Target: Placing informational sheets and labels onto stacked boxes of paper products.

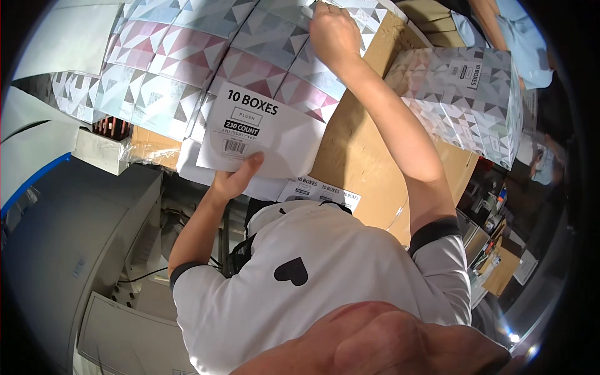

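My left hand (240, 175) grips the lower edge of white printed sheets (275, 137), thumb on top and fingers hidden beneath. Black lettering and a barcode mark the upper sheet. Behind it stands a large bundle of boxes (178, 59) patterned with grey, white, pale blue and pink triangles. At the top of the picture, my right hand (336, 34) rests at this bundle, its fingers curled together. A small bit shows at their tips, too unclear to name.
A brown cardboard carton (369, 150) lies under my right arm. Another wrapped, triangle-patterned bundle (431, 94) stands to its right. Smaller printed labels (320, 192) lie by my waist. A grey machine cabinet (69, 219) is at left; a person in light blue (528, 50) is at upper right.
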The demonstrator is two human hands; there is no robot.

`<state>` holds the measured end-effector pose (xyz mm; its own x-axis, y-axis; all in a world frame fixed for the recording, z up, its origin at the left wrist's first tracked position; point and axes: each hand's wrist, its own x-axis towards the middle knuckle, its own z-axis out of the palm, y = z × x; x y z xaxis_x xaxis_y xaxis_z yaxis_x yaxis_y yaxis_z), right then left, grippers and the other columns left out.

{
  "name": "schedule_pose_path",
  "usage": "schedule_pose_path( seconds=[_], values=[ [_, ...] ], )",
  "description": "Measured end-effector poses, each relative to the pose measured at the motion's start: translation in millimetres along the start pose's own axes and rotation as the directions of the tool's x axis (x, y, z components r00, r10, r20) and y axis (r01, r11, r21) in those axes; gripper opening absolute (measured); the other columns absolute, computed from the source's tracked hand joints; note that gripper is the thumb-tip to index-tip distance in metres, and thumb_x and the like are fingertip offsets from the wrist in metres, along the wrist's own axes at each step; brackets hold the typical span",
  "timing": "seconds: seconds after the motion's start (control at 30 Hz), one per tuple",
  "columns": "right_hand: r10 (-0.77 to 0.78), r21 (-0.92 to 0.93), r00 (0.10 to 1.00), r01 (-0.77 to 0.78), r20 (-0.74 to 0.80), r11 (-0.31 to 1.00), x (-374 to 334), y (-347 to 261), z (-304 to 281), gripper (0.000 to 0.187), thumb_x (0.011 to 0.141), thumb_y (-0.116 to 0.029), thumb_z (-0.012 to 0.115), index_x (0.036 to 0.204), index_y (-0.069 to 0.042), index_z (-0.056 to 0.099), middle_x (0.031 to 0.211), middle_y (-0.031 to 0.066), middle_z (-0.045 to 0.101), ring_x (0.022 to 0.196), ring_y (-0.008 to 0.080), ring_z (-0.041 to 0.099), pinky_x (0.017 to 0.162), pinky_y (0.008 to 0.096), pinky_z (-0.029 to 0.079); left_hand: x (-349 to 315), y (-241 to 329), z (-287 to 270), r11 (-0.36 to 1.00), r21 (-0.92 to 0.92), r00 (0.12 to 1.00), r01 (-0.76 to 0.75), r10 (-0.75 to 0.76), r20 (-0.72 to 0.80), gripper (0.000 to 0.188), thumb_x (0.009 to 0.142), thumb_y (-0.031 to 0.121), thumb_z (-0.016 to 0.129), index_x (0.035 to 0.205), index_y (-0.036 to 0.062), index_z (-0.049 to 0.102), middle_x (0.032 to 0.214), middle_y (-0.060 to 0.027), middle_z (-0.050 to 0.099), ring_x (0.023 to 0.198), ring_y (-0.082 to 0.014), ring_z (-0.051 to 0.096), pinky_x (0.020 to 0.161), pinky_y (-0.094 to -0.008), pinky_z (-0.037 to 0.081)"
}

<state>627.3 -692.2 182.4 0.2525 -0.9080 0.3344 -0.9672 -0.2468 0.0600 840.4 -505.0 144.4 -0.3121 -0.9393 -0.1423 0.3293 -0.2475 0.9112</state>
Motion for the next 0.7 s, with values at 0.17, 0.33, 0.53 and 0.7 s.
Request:
schedule_pose_path(
  seconds=[0.17, 0.33, 0.53, 0.7],
  values=[
    [0.039, -0.036, 0.999, -0.038, 0.033, 0.999, -2, -8, 6, 0.020, 0.065, -0.003, 0.049, 0.082, 0.007, 0.054, 0.088, 0.0221, 0.055, 0.085, 0.0318, 0.053, 0.071, 0.0365, 0.045, 1, -1, -2, 0.999, 0.033, 0.999, -0.035, 0.035, 0.002, 0.029, 0.077, 0.002, 0.053, 0.105, 0.0000, 0.049, 0.097, -0.0046, 0.052, 0.089, -0.0131, 0.048, 0.076, -0.0247, 0.039],
    [0.007, -0.182, 0.995, -0.025, -0.099, 0.983, -21, -32, 11, 0.040, 0.073, -0.026, 0.055, 0.094, 0.008, 0.052, 0.096, 0.0227, 0.052, 0.094, 0.0323, 0.049, 0.078, 0.0385, 0.041, 2, -2, -3, 0.998, 0.016, 0.998, -0.056, 0.056, -0.002, 0.030, 0.077, 0.002, 0.053, 0.106, 0.0000, 0.049, 0.098, -0.0047, 0.052, 0.090, -0.0135, 0.048, 0.077, -0.0253, 0.040],
    [-0.064, -0.002, 0.991, 0.064, -0.118, 0.998, -32, -15, 1, 0.054, 0.073, -0.039, 0.059, 0.101, 0.005, 0.050, 0.109, 0.0198, 0.046, 0.103, 0.0317, 0.043, 0.080, 0.0409, 0.038, 1, -5, -6, 0.993, -0.044, 0.993, 0.107, -0.109, -0.044, 0.034, 0.077, 0.002, 0.054, 0.110, 0.0006, 0.046, 0.102, -0.0052, 0.051, 0.094, -0.0139, 0.047, 0.080, -0.0258, 0.039],
    [0.318, 0.352, 0.942, -0.335, 0.105, 0.874, -6, 38, -21, 0.042, 0.073, -0.036, 0.059, 0.096, -0.001, 0.058, 0.092, 0.0158, 0.059, 0.091, 0.0280, 0.054, 0.079, 0.0383, 0.041, 2, -3, -4, 0.992, -0.054, 0.992, 0.116, -0.119, -0.048, 0.035, 0.076, 0.004, 0.055, 0.110, 0.0012, 0.046, 0.102, -0.0042, 0.050, 0.093, -0.0128, 0.046, 0.079, -0.0243, 0.038]
  ],
)
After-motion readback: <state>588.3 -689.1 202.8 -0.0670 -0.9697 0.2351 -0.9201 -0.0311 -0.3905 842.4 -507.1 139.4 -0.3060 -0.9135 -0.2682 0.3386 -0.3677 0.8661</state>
